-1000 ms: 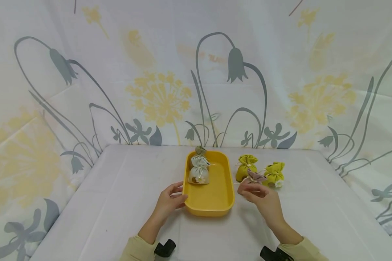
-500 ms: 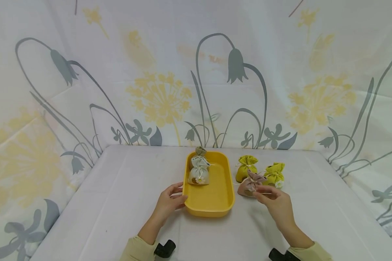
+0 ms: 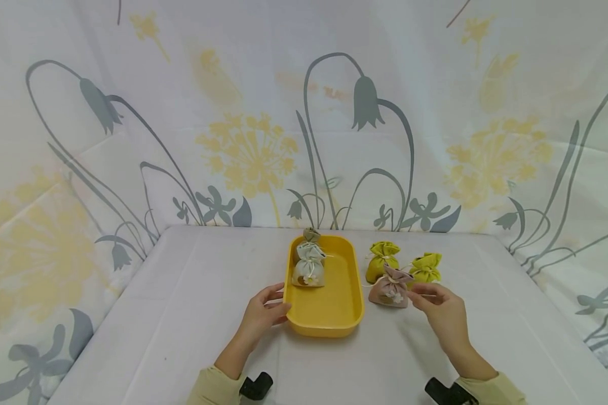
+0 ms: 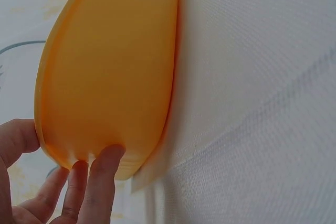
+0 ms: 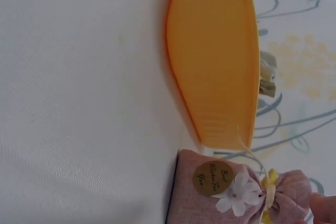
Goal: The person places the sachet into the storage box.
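In the head view my left hand [image 3: 264, 309] grips the left side of a yellow plastic tray [image 3: 324, 315]. The left wrist view has its thumb at the rim and fingers [image 4: 105, 174] against the outer wall. My right hand [image 3: 441, 315] is just right of a pink drawstring pouch [image 3: 382, 292], fingers loosely bent, fingertips close to its side; touch cannot be told. That pouch stands upright, with a white flower and round brown tag [image 5: 212, 178]. Behind it are two yellow-green pouches [image 3: 380, 271], the right one [image 3: 425, 269] partly hidden by my right hand.
Inside the tray, along its left side, stand a pale grey-green pouch [image 3: 309, 270] and a darker olive one [image 3: 311, 234] behind it. A white cloth covers the table [image 3: 202, 270]. A flower-printed curtain [image 3: 263, 67] hangs at the back.
My right hand has moved off the front of the pink pouch to its right, uncovering its flower and tag. The pouch stays in place. My left hand and the tray have not moved.
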`<state>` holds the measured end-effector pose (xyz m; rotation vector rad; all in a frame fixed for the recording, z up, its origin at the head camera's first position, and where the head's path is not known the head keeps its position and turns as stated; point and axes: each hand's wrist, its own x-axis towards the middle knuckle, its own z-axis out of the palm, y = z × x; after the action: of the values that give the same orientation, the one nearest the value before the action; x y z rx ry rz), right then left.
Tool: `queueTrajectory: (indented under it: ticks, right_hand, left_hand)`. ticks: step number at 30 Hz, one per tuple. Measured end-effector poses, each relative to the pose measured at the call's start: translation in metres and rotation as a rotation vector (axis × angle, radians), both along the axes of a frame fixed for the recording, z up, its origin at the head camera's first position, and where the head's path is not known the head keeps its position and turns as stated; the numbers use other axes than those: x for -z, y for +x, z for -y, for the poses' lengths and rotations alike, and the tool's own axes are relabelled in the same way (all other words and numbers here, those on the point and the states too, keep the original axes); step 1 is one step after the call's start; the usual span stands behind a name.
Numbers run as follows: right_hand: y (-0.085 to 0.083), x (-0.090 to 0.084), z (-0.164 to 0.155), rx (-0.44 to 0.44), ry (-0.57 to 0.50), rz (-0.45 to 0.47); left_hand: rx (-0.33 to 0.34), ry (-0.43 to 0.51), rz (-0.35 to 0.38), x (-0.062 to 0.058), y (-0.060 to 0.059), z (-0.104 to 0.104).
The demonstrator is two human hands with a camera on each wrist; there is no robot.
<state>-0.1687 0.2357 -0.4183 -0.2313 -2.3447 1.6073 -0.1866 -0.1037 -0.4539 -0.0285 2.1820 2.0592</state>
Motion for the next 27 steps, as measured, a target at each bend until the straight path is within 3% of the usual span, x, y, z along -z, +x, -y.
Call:
queueTrajectory:
  ticks: [10, 21, 27]
  right_hand:
    - [-0.012, -0.001, -0.005, 0.042, 0.032, 0.002]
    - [-0.026, 0.003, -0.007, 0.001, 0.042, -0.015]
    - [-0.03, 0.001, -0.008, -0.087, 0.039, 0.008]
  left_hand:
    - [0.002, 0.009, -0.003, -0.001, 0.001, 0.001]
    - [0.0, 0.001, 0.011, -0.001, -0.001, 0.001]
    - [0.007, 0.008, 0.007, -0.002, 0.0, 0.0]
